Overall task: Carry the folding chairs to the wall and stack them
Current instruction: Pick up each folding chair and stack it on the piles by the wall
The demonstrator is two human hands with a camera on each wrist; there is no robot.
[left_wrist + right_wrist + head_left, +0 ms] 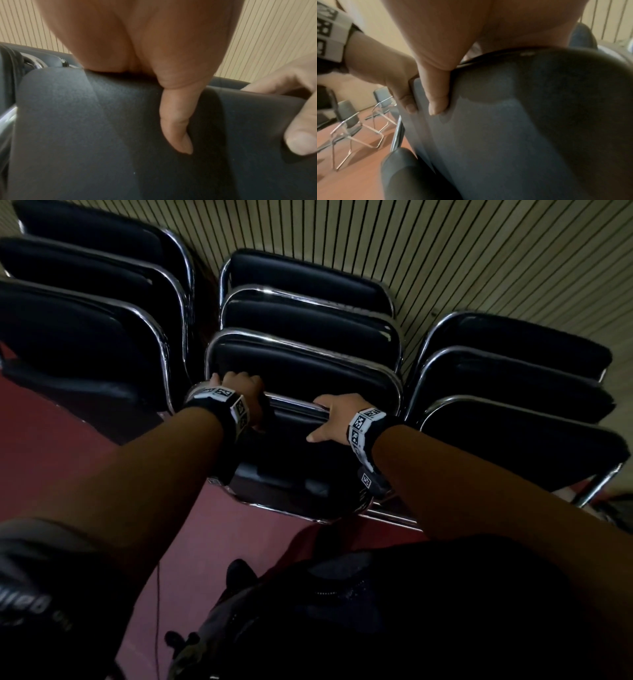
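black folding chair (301, 440) top gripped by left hand (239, 392) and right hand (337, 416); no legible writing

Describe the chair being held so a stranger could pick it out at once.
Start at the striped wall, where black folding chairs lean in three rows. Take the middle row and come to its nearest chair. It alone has the left hand and right hand gripping its top edge.

No word, brand or number reads clearly. The wristbands (236, 409) behind the fingers carry black-and-white square code markers (patterns, not letters), and pale lettering on the dark sleeve (30, 604) is too blurred to read.
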